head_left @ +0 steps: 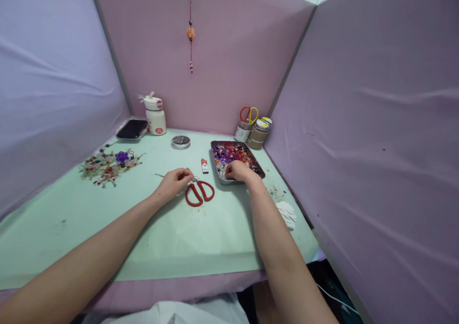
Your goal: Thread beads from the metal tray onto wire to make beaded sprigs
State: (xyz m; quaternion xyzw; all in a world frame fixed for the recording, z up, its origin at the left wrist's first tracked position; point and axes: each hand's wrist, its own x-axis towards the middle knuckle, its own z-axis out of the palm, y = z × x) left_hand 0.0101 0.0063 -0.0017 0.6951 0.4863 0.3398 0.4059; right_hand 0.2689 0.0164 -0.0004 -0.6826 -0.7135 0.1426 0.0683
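Observation:
My left hand is just above the table, its fingers pinched together with a thin cord showing at both sides. Right beside its fingertips lie red-handled scissors. My right hand reaches into a metal tray of mixed purple, clear, red and dark beads. Its fingers are bent together at the clear beads, and whatever they hold is too small to make out. Between the hands, a little farther back, is a red and white lighter.
Beaded strings lie at the left. Toward the back stand a white bottle, a phone, a round container, a cup with scissors and a jar. A white glove lies at the right edge.

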